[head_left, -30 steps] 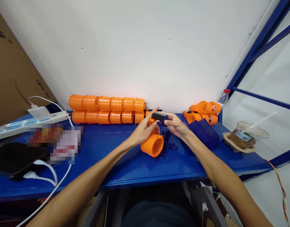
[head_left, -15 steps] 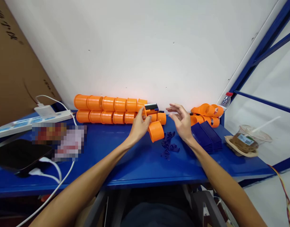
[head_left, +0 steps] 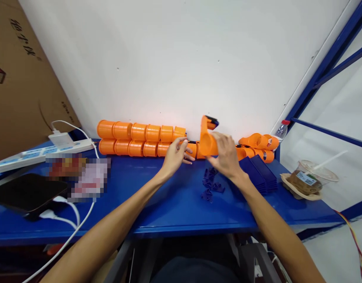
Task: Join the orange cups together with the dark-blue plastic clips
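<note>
My right hand [head_left: 226,156] grips an orange plastic tube piece [head_left: 207,138] with a dark blue clip at its top end, held upright just above the bench near the wall. My left hand [head_left: 175,156] rests with loosely curled fingers against the right end of two stacked rows of orange tube pieces [head_left: 139,137] lying along the wall. A small heap of dark blue clips [head_left: 210,182] lies on the blue bench [head_left: 157,204] in front of my right hand.
A stack of dark blue flat plates [head_left: 259,169] and more orange pieces [head_left: 257,144] lie at the right. A drink cup with a straw [head_left: 307,179] stands far right. At the left are a power strip [head_left: 36,154], a black phone [head_left: 21,194] and white cables.
My left hand set its orange piece down at the end of the rows. My right hand, open half a second ago, has closed on an orange piece and lifted it upright.
</note>
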`<state>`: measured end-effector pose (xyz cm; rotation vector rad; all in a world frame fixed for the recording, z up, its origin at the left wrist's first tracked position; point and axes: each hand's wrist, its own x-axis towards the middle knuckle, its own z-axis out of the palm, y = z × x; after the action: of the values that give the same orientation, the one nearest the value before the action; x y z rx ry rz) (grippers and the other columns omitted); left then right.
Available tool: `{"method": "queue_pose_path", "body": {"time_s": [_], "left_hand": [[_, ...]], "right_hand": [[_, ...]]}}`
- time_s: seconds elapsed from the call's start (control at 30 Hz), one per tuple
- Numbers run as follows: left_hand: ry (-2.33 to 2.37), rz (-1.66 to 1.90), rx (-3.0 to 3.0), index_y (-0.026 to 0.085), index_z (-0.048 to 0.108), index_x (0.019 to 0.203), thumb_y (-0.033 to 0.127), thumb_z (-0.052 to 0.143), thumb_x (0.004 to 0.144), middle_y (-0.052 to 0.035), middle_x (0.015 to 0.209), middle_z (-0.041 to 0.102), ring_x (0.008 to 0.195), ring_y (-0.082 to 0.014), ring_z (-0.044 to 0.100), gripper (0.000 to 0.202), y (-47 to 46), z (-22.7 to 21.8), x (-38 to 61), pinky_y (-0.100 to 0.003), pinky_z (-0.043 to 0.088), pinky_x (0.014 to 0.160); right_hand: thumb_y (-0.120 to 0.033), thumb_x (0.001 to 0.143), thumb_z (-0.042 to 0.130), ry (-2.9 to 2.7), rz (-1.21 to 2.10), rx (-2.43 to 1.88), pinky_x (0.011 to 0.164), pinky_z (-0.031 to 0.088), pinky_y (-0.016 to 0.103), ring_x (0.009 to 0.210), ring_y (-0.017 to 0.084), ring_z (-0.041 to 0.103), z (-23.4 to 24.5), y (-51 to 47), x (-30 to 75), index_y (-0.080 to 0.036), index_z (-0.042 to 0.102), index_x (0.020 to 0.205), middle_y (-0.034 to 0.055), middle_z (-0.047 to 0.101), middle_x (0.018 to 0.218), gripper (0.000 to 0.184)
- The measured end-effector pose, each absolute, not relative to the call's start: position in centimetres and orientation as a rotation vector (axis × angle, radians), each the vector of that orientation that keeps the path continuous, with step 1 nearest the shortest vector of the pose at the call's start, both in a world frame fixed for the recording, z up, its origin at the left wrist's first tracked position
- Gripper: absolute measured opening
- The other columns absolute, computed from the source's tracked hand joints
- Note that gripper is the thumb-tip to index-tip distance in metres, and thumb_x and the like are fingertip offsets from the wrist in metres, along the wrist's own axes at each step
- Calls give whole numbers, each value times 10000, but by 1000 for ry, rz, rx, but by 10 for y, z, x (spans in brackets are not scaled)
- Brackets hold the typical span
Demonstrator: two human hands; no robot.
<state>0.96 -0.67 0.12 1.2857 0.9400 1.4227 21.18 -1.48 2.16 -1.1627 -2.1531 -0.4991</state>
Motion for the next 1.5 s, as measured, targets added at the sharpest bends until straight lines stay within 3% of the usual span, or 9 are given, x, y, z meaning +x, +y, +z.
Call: {"method": "queue_pose_path", "body": {"time_s": [0.13, 0.4, 0.6, 1.0, 1.13, 1.27, 1.37, 1.5], "left_hand": [[942, 1416, 1456, 134, 642, 909, 514, 601, 890, 15, 581, 584, 473, -156, 653, 383, -9, 2, 9, -228, 517, 418], [974, 1508, 1515, 147, 646, 821, 495, 583, 862, 15, 532, 573, 424, -143, 606, 356, -10, 1, 7, -221, 467, 385], [980, 1499, 1561, 157, 643, 796, 448, 564, 871, 20, 511, 564, 397, -133, 572, 311, -13, 2, 9, -219, 434, 376], [995, 1501, 1573, 168, 639, 770, 465, 572, 851, 25, 491, 554, 379, -131, 555, 316, -16, 4, 11, -216, 420, 375], [1008, 1502, 1591, 168, 638, 772, 448, 559, 855, 23, 492, 559, 382, -137, 560, 302, -16, 4, 10, -222, 424, 376], [1015, 1505, 1586, 171, 649, 765, 420, 565, 850, 24, 494, 559, 385, -135, 564, 276, -18, 5, 10, -219, 429, 380], [1007, 1505, 1594, 175, 646, 753, 391, 560, 852, 21, 500, 566, 394, -135, 573, 252, -19, 6, 11, -217, 438, 387], [1006, 1502, 1602, 173, 649, 757, 395, 558, 858, 18, 494, 563, 391, -137, 570, 261, -21, 6, 11, -219, 440, 385]], "right_hand": [[-248, 844, 647, -2067, -545, -1464, 1059, 430, 503, 1231, 383, 499, 41, 5, 245, -142, 468, 1447, 175, 580, 1396, 638], [-121, 864, 588, -2541, -326, -1815, 906, 500, 387, 1182, 340, 629, 34, 42, 240, -117, 565, 1308, 203, 646, 1311, 445], [-186, 738, 816, -2562, -200, -1909, 849, 528, 374, 1171, 367, 663, 24, 51, 233, -138, 570, 1309, 210, 661, 1299, 624], [-219, 769, 832, -2546, -152, -1908, 903, 524, 378, 1195, 371, 663, 14, 53, 223, -90, 463, 1419, 256, 633, 1338, 758], [-282, 761, 841, -2552, -119, -1885, 948, 520, 378, 1240, 345, 636, 23, 53, 232, -141, 440, 1480, 208, 618, 1402, 834], [-210, 895, 625, -2351, -382, -1861, 1029, 476, 394, 1295, 319, 579, 61, 54, 276, -134, 480, 1471, 188, 620, 1413, 598], [-95, 845, 553, -2263, -630, -1920, 1016, 461, 397, 1283, 325, 554, 96, 57, 320, -103, 494, 1465, 197, 636, 1380, 622], [-75, 811, 546, -2444, -856, -2099, 1000, 441, 428, 1301, 357, 508, 114, 64, 364, -68, 485, 1469, 238, 561, 1443, 661]]}}
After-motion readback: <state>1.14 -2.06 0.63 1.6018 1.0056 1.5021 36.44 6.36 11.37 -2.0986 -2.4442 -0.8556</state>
